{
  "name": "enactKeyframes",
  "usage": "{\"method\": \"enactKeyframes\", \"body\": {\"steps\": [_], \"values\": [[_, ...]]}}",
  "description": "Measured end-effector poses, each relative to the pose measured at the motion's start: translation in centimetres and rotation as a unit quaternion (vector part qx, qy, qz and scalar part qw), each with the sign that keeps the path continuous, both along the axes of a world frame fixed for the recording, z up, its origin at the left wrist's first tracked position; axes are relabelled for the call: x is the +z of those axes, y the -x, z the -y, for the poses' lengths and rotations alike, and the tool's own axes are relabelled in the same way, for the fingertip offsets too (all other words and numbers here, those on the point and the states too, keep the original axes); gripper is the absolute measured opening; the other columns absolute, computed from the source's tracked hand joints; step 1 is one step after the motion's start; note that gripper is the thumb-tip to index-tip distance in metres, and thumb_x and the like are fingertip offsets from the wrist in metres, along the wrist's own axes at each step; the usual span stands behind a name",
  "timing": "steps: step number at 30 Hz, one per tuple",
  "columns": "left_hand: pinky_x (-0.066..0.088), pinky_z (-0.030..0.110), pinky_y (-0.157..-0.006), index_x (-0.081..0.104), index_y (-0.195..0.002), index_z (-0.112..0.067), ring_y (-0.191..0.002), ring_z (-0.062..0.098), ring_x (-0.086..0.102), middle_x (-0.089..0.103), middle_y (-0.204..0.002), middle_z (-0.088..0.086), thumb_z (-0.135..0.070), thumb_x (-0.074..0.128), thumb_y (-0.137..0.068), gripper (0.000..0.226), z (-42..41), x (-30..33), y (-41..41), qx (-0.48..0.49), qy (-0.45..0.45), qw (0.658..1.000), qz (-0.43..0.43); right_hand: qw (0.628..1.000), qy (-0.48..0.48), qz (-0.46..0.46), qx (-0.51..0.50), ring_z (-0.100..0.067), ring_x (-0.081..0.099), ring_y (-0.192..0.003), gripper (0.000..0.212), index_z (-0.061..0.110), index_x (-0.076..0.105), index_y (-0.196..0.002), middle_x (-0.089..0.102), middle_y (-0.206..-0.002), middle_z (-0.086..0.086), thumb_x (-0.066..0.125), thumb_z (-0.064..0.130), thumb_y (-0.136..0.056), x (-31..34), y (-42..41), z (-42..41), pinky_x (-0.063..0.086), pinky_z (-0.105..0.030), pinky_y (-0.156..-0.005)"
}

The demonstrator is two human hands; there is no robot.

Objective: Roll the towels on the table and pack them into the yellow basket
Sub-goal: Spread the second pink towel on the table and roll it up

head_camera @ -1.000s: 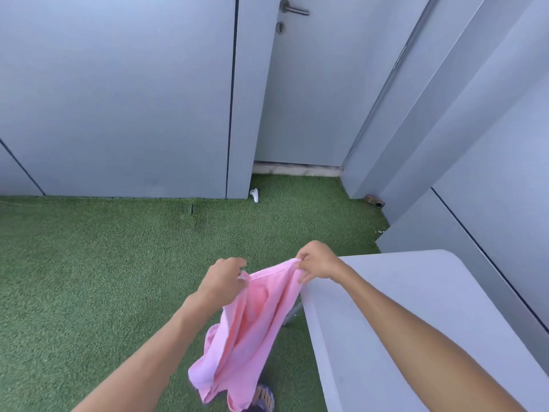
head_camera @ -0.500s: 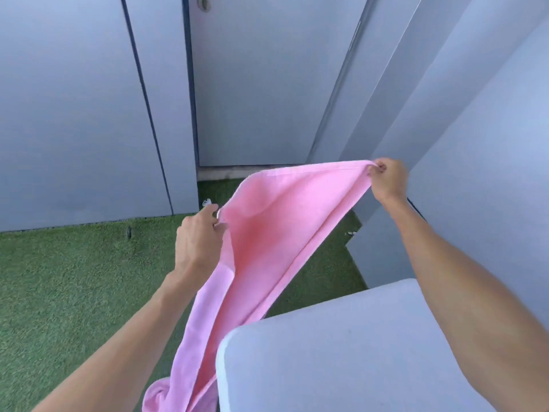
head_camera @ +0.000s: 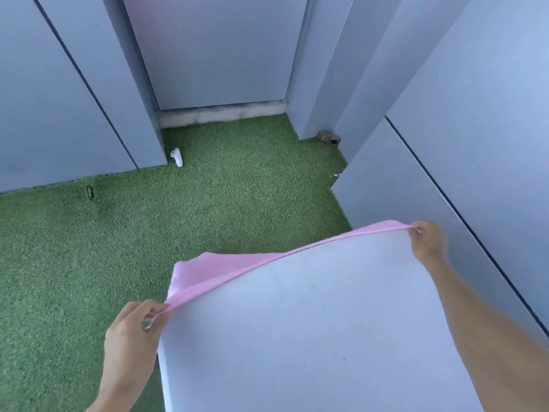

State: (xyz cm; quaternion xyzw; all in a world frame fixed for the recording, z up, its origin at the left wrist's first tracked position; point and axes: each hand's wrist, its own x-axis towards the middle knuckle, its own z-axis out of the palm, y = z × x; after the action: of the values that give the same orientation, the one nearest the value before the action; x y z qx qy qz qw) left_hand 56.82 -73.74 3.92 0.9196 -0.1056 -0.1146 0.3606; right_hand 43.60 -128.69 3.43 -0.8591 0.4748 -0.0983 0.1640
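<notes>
A pink towel [head_camera: 219, 273] is stretched between my two hands along the far-left edge of the grey table [head_camera: 326, 337]. My left hand [head_camera: 133, 337] pinches one corner beside the table's left edge. My right hand [head_camera: 427, 242] pinches the other corner at the table's far right corner. Most of the towel hangs behind the table edge and is hidden by it. The yellow basket is not in view.
Green artificial grass [head_camera: 118, 263] covers the floor left of and beyond the table. Grey wall panels and a door [head_camera: 214, 49] stand behind, and a grey wall [head_camera: 475, 129] runs close along the table's right side. A small white object [head_camera: 177, 157] lies by the wall.
The towel, held high and spread in the air half a second ago, has come down to the table's far edge. Both hands have moved lower and farther apart.
</notes>
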Motion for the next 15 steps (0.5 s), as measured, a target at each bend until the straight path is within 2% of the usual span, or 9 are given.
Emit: {"method": "enactKeyframes", "body": {"steps": [4,9,12,15], "values": [[0.041,0.011,-0.065,0.067,-0.082,-0.018,-0.082,0.009,0.054,0.061,-0.086,-0.005,0.000,0.072,-0.079,0.019,0.1,-0.6,0.9,0.017,-0.007,1.000,0.019,0.999,0.009,0.040,-0.022,-0.037,0.062,-0.083,0.015,-0.005,0.066,-0.092,0.067,-0.087,-0.026,0.052,0.001,-0.091,-1.0,0.8,-0.5,0.039,-0.034,-0.070],[0.035,0.001,-0.069,0.063,-0.080,-0.020,-0.079,0.010,0.052,0.058,-0.083,-0.002,-0.001,0.069,-0.082,0.020,-0.2,-0.1,2.7,0.040,-0.007,0.999,0.019,0.998,0.004,0.055,-0.035,-0.039,0.061,-0.087,0.017,-0.002,0.064,-0.094,0.066,-0.091,-0.024,0.047,0.003,-0.092,-0.8,1.8,-1.1,0.044,-0.041,-0.077],[0.035,0.003,-0.068,0.059,-0.077,-0.025,-0.073,0.009,0.056,0.056,-0.081,-0.001,-0.002,0.069,-0.082,0.026,-0.5,-0.1,4.8,0.049,-0.004,0.999,0.015,0.997,0.004,0.053,-0.056,-0.040,0.059,-0.091,0.017,-0.001,0.062,-0.096,0.066,-0.095,-0.023,0.045,0.004,-0.094,-0.8,3.5,-1.7,0.041,-0.041,-0.081],[0.035,0.004,-0.068,0.058,-0.075,-0.026,-0.078,0.003,0.057,0.057,-0.083,-0.002,-0.003,0.068,-0.083,0.026,-1.1,-0.3,7.7,0.066,0.007,0.998,-0.003,0.995,-0.013,0.066,-0.074,-0.039,0.058,-0.097,0.019,0.000,0.062,-0.101,0.065,-0.100,-0.022,0.045,0.007,-0.095,-0.7,5.9,-2.3,0.040,-0.038,-0.084]]}}
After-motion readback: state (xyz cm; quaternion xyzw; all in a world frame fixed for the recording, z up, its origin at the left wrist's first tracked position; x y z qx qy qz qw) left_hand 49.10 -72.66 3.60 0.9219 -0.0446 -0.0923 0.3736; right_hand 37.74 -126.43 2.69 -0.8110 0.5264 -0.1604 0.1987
